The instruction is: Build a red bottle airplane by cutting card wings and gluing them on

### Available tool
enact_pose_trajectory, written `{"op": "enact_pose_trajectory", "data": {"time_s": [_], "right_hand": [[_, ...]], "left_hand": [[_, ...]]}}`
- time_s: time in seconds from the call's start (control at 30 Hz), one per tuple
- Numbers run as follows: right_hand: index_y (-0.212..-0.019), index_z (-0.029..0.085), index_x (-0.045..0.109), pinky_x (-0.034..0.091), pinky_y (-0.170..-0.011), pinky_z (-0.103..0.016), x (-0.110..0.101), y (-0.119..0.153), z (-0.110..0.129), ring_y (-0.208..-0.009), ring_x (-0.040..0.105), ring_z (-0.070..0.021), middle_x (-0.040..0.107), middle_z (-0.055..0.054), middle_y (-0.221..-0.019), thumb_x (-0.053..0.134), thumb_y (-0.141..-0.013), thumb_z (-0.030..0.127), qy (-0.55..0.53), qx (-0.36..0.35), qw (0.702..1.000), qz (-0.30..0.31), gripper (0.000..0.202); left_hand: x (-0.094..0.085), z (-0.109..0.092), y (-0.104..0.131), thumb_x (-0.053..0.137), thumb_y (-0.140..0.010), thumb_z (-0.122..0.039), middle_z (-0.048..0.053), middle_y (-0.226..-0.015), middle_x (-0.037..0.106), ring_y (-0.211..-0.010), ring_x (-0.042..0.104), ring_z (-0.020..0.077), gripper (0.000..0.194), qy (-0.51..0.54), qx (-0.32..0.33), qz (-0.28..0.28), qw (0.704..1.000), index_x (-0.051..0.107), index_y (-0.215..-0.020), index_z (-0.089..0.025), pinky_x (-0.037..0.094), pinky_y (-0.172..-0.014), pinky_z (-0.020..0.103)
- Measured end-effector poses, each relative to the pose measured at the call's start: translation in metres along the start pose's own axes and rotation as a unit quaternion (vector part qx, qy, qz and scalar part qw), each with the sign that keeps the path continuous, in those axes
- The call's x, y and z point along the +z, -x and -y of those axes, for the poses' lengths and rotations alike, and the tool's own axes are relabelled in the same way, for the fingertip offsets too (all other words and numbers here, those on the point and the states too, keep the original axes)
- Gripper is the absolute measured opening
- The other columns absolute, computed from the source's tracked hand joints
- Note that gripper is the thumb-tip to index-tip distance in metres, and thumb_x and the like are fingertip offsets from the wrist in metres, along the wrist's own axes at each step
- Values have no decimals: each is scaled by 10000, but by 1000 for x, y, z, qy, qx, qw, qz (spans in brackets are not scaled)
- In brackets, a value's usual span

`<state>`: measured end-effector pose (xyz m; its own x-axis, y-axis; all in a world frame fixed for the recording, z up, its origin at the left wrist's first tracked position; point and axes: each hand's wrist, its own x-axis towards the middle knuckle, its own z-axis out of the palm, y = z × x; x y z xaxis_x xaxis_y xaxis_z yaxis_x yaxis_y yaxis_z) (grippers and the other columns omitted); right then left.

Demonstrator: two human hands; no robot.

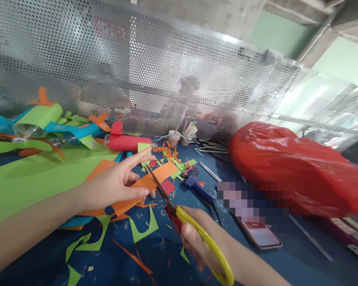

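Observation:
My left hand (107, 190) pinches a strip of orange paper (165, 171), thumb on top and index finger stretched out above it. In my right hand (197, 238) is a pair of scissors (208, 239) with yellow and red handles. Its dark blades point up and left and lie across the orange strip; whether they are cutting it I cannot tell. Green paper offcuts (153, 230) and thin orange scraps (134, 258) litter the blue table (101, 270) beneath. A blue glue gun (198, 188) lies just beyond the scissors.
Large green paper (41, 176) spreads at left, near bottles wrapped in coloured paper (77, 133). A red-wrapped bottle (125, 143) and cups of pens (187, 135) stand behind. At right are a phone (261, 234) and a red plastic bag (292, 171). Perforated metal (161, 71) closes the back.

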<state>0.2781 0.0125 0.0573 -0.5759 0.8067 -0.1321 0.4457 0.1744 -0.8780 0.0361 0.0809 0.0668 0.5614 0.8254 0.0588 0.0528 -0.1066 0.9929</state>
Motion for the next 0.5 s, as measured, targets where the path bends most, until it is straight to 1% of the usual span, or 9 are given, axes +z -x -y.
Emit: {"op": "enact_pose_trajectory", "data": {"time_s": [0.1, 0.27, 0.33, 0.4, 0.5], "right_hand": [[-738, 188, 370, 309, -336, -125, -1, -1, 2, -415, 389, -34, 362, 63, -579, 274, -840, 728, -1, 2, 1000, -1, 558], [-744, 200, 358, 294, -298, -119, 1, -4, -5, -349, 322, -12, 341, 87, -555, 321, -847, 703, -38, 29, 999, -5, 515], [-739, 202, 355, 295, -293, -118, 3, -5, -8, -337, 319, -9, 336, 92, -546, 342, -837, 707, -45, 44, 998, -9, 514], [-735, 203, 356, 301, -290, -120, 4, -7, -11, -328, 329, -11, 332, 93, -546, 348, -826, 717, -42, 63, 997, -15, 522], [-734, 205, 366, 334, -294, -133, 6, -9, -10, -329, 369, -25, 337, 88, -551, 339, -812, 735, -35, 97, 994, -21, 537]], "left_hand": [[0, 1, -1, 677, -768, -190, 29, -1556, 153, -970, 589, 188, 839, 0, -2, 1, 1000, 211, -1407, -470, 525, -775, 345], [-3, 6, -5, 679, -763, -193, 41, -1541, 199, -796, 572, 100, 859, -15, 10, 0, 1000, 187, -1411, -467, 514, -710, 293], [-5, 7, -6, 675, -763, -198, 57, -1535, 214, -808, 570, 106, 859, -26, 7, -2, 1000, 180, -1419, -446, 507, -728, 300], [-5, 7, -6, 671, -765, -209, 63, -1529, 225, -865, 573, 129, 852, -35, -2, -4, 999, 178, -1424, -429, 501, -759, 311], [-5, 9, -6, 669, -769, -229, 51, -1517, 235, -875, 571, 131, 866, -37, -17, 2, 999, 146, -1425, -443, 501, -762, 304]]}}
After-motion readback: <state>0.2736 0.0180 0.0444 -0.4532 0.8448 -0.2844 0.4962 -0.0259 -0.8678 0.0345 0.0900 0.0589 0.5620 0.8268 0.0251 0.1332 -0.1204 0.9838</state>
